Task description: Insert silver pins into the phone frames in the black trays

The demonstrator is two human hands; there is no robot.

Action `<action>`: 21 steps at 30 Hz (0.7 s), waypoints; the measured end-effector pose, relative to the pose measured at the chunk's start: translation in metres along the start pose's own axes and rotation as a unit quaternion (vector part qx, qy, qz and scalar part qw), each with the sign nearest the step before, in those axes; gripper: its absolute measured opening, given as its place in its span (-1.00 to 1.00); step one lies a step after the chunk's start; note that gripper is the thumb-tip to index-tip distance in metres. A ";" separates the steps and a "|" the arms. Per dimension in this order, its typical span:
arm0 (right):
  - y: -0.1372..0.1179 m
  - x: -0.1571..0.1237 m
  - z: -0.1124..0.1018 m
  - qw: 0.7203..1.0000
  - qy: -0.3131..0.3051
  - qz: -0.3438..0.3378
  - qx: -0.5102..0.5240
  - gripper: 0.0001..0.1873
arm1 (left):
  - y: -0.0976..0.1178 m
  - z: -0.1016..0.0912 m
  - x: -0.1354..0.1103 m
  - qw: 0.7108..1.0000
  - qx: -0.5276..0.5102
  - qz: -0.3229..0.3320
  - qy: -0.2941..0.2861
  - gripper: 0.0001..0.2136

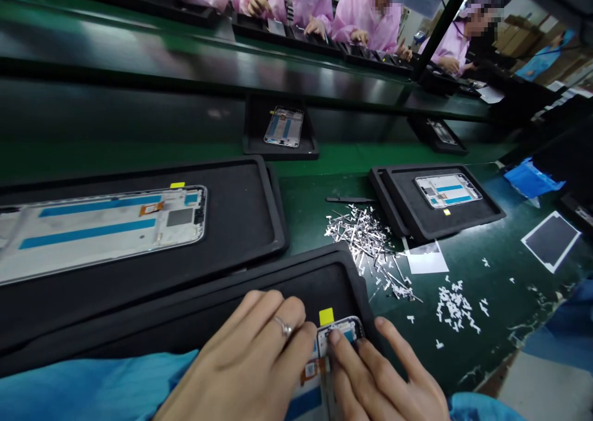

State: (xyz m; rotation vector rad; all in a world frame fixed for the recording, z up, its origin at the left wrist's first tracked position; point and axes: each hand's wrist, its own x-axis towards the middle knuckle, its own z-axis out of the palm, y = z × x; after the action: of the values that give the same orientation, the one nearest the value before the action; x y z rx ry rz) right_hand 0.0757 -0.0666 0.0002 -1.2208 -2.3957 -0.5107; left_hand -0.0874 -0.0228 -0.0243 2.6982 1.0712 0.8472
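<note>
At the bottom, a silver phone frame (312,402) with blue strips and a yellow tab (327,316) lies in a black foam tray (319,272). My left hand (259,353), with a ring on one finger, is curled against the frame's left side; its fingertips and anything in them are hidden. My right hand (384,378) lies over the right side, one fingertip touching the top end and the outer finger spread apart. To the left, a larger-looking phone frame (106,223) with blue strips rests in another black tray (236,192).
Thin white strips (361,235) and small white pieces (456,306) are scattered on the green table, near black tweezers (347,199). Stacked trays hold a phone frame (449,190) at right. Another tray (282,149) sits behind. Across the bench, people in pink (370,13) work.
</note>
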 end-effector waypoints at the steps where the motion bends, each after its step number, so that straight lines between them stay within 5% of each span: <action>1: 0.000 0.000 0.001 1.000 0.018 0.012 0.000 -0.54 | -0.001 0.001 0.000 1.000 -0.025 -0.016 0.006 -0.67; 7: 0.001 0.001 -0.001 0.999 -0.022 -0.027 -0.003 -0.61 | 0.001 0.008 -0.007 0.994 -0.081 -0.055 0.051 -0.75; 13: -0.010 -0.006 0.012 0.997 0.046 0.055 -0.033 -0.63 | 0.002 0.007 -0.001 0.995 -0.060 -0.055 0.057 -0.71; 18: -0.004 -0.013 0.008 0.998 -0.058 -0.022 -0.028 -0.64 | -0.001 0.004 0.001 0.995 -0.059 -0.059 0.054 -0.67; 21: 0.000 -0.013 0.003 0.995 -0.083 -0.043 -0.020 -0.72 | -0.006 0.002 -0.007 0.993 -0.079 -0.081 -0.020 -0.66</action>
State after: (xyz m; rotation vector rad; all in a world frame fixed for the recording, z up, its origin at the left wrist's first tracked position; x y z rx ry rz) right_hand 0.0819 -0.0738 -0.0086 -1.2262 -2.5989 -0.5020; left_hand -0.0941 -0.0230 -0.0316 2.4498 1.1442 0.8103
